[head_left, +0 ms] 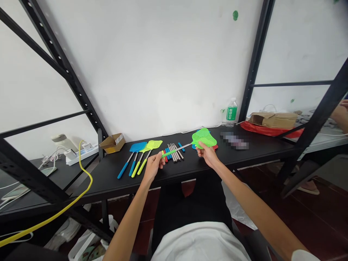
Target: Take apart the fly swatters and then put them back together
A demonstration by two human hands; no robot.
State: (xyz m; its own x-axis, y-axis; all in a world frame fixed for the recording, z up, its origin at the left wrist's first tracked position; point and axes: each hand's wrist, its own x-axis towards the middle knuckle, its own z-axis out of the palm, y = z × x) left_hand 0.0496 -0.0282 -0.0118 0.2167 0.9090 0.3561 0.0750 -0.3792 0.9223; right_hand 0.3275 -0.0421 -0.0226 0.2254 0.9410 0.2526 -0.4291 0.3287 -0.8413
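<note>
A green fly swatter (204, 138) is held across the table between my two hands. My left hand (154, 165) is closed round its green grip, and my right hand (206, 153) pinches it where the perforated head meets the thin metal rod. Beneath the head, blue and red pieces show only in part. Between my hands lie several metal rods (175, 152) and several coloured grips (168, 155), partly behind the held swatter. To the left, blue fly swatters (137, 147) and yellow fly swatters (154, 144) lie with their grips toward me.
On the black table (104, 177) stand a small open cardboard box (112, 143) at the left and a water bottle (231, 112) by the wall. A yellow cable (88, 186) crosses the left side. Black metal posts (258, 54) rise at both ends. Part of another person shows far right.
</note>
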